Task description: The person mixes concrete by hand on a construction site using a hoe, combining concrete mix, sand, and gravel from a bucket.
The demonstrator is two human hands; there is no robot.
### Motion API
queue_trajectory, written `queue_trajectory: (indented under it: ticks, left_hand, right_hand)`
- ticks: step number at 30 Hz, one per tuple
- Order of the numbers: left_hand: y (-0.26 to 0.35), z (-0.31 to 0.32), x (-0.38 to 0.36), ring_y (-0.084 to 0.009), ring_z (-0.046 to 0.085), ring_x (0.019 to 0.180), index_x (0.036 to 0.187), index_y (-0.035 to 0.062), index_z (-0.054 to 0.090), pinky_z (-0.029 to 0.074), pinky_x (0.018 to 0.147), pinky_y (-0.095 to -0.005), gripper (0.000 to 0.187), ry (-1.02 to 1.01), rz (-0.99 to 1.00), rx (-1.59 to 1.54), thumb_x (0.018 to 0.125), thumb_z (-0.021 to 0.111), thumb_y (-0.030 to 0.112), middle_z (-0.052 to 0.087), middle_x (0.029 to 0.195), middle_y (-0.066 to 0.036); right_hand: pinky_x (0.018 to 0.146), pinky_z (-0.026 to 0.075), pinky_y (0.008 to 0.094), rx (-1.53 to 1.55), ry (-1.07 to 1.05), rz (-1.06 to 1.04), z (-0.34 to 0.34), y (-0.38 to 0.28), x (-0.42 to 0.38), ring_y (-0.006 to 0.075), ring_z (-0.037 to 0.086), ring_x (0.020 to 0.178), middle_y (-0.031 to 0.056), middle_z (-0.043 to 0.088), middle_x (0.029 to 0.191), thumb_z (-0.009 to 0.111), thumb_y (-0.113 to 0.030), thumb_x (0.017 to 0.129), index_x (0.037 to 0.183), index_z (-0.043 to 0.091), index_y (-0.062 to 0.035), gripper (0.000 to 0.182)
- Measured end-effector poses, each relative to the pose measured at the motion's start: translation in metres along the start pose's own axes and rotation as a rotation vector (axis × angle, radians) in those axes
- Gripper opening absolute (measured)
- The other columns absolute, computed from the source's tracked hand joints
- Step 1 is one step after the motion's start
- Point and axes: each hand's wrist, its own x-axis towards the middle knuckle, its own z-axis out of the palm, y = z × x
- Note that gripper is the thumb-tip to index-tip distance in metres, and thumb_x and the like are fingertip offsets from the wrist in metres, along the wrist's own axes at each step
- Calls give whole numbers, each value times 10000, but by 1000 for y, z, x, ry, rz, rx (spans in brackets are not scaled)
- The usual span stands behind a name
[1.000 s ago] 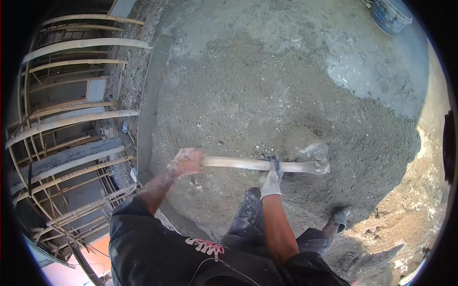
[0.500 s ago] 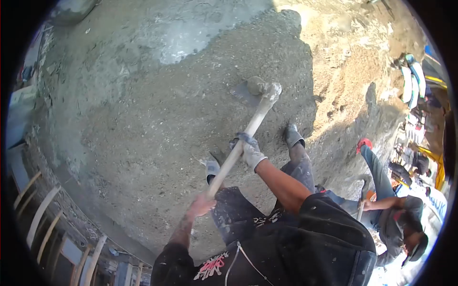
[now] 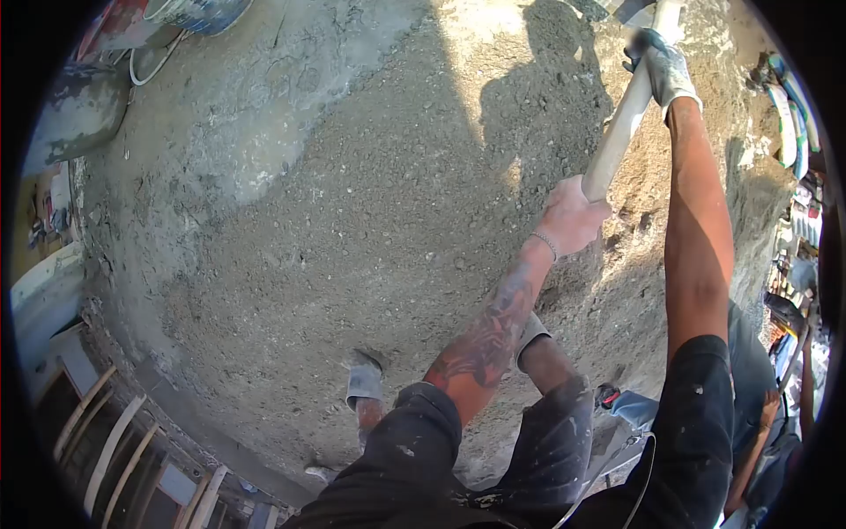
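Note:
A hoe with a long pale handle (image 3: pixel 621 137) reaches toward the top right, its head mostly beyond the edge of the view. My left hand (image 3: pixel 575 214), bare and with a bracelet at the wrist, is wrapped round the near end of the handle. Farther up, my right hand (image 3: pixel 661 70), in a grey-and-white work glove, grips it too. Both arms are stretched out over damp, gravelly mix (image 3: pixel 379 212) that covers the ground. My boots (image 3: pixel 364 379) stand in this mix.
Mortar-stained buckets, one blue (image 3: pixel 207 13) and one grey (image 3: pixel 84 110), stand at the upper left. Sacks (image 3: pixel 787 123) lie at the far right. A co-worker's arm (image 3: pixel 758 441) and legs show at the lower right. Wooden strips (image 3: pixel 115 454) line the lower left edge.
Both hands have swung the hoe up and to the right, away from my body. Its head, which lay on the mix near the middle, is now mostly out of view. The buckets have come into view.

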Motion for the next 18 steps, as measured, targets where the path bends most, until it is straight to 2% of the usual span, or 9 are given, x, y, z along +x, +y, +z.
queue_trajectory:
  ticks: [3,4,5,6,8,10,13,15,18]
  left_hand:
    - [-70,5,-56,-117,453,403,725,13,485,362,364,-247,124,253,-416,-370,694,565,103,460,534,-14]
    - [-113,10,-93,-119,447,401,746,15,480,347,353,-249,126,340,-570,-438,702,564,98,469,560,-23]
    - [-139,-8,-133,-116,441,406,740,21,481,334,345,-251,124,388,-676,-491,715,564,109,475,583,-21]
    - [-134,-38,-151,-112,439,411,739,27,482,332,348,-250,124,344,-697,-505,722,561,121,475,588,-19]
    - [-121,-61,-193,-109,437,415,738,33,483,331,352,-249,125,295,-800,-499,730,558,133,475,594,-17]
    - [-92,-45,-180,-100,439,430,720,48,481,337,369,-240,140,316,-624,-448,748,549,167,473,594,-13]
    - [-69,-69,-216,-96,447,441,695,56,481,343,387,-233,168,224,-634,-482,752,547,199,474,591,-11]
    - [-82,-99,-250,-97,456,449,695,36,497,343,382,-236,193,214,-541,-526,740,558,214,482,586,-15]
    - [-61,-180,-310,-117,478,436,730,-19,545,373,396,-257,237,64,-596,-368,722,555,217,507,562,-35]
  right_hand:
    - [430,442,251,224,-252,634,114,88,-100,129,498,481,48,519,635,474,-103,803,840,509,13,127]
    - [433,427,262,134,-306,842,155,104,-165,134,493,478,38,499,594,509,-126,784,795,522,8,135]
    - [477,443,280,-205,-406,834,185,123,-214,171,535,504,54,513,568,547,-183,747,819,517,32,229]
    - [446,437,319,-70,-203,961,210,119,-241,195,541,503,55,517,570,547,-198,744,781,522,1,204]
    - [441,432,303,70,-289,838,204,114,-246,159,498,476,31,491,578,506,-178,785,775,534,-29,152]
    - [450,458,314,163,-283,951,193,107,-245,180,505,497,55,499,610,474,-170,808,843,525,-65,121]
    - [452,464,314,183,-273,946,193,84,-256,188,501,504,67,502,639,447,-161,824,879,519,-66,131]
    - [466,468,318,193,-231,929,203,59,-298,193,498,530,70,505,675,408,-157,842,947,518,-65,178]
    - [439,445,332,329,-91,837,237,40,-350,210,491,512,74,486,637,425,-166,826,861,486,-52,134]
